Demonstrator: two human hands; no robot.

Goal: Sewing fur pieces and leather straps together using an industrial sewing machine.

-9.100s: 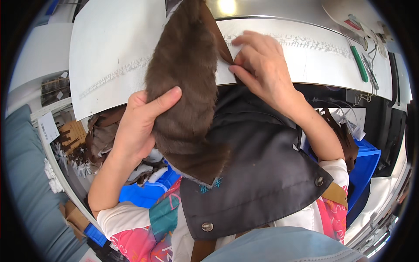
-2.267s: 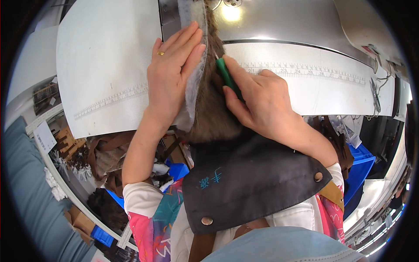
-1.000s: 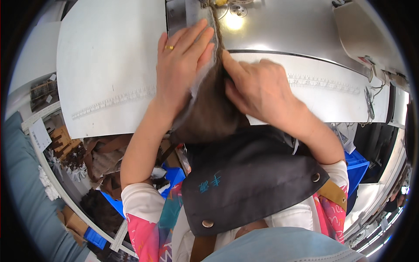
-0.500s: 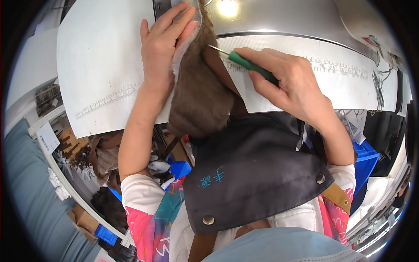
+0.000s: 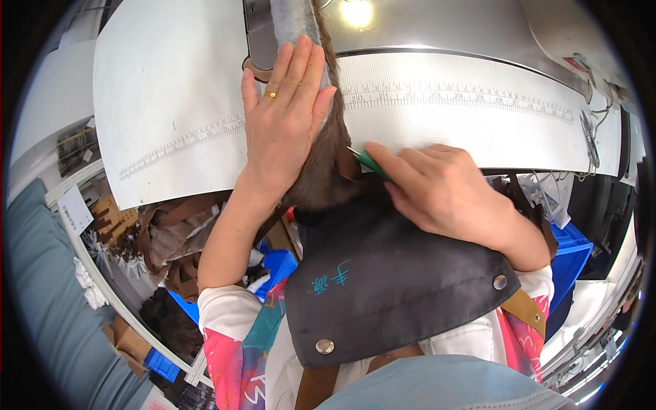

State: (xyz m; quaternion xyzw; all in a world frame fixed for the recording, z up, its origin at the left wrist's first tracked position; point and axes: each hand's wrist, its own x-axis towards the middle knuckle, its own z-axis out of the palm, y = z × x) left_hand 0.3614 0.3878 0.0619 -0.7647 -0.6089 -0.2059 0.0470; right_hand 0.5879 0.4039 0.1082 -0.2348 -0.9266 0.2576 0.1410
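We take the white worktop (image 5: pixel 171 89) as our landmark. Across its middle lies the brown fur piece (image 5: pixel 321 174), which runs from beyond its far edge down to its near edge and hangs a little over that edge toward our black apron (image 5: pixel 403 287). On the left side of the fur we see its pale backing (image 5: pixel 290 20) turned upward, and our left hand (image 5: pixel 283 126) lies flat upon it over the worktop, fingers stretched forward, thumb apart, clamped on nothing (a gold ring (image 5: pixel 270 94) circles one finger).

Our right hand (image 5: pixel 444 195) is at the near edge of the worktop, fingers and thumb closed around a green-handled tool (image 5: pixel 372 166). Its thin metal tip points up and left, just beside a brown strip (image 5: pixel 346 160) along the fur; we cannot tell whether the two touch.

Printed ruler marks (image 5: pixel 437 92) cross the worktop on either side of the fur. Metal snips (image 5: pixel 590 140) lie at its right end, a polished metal bed (image 5: pixel 437 24) adjoins its far edge, and below its near edge we see brown scraps (image 5: pixel 178 239) to the left and a blue bin (image 5: pixel 570 249) to the right.
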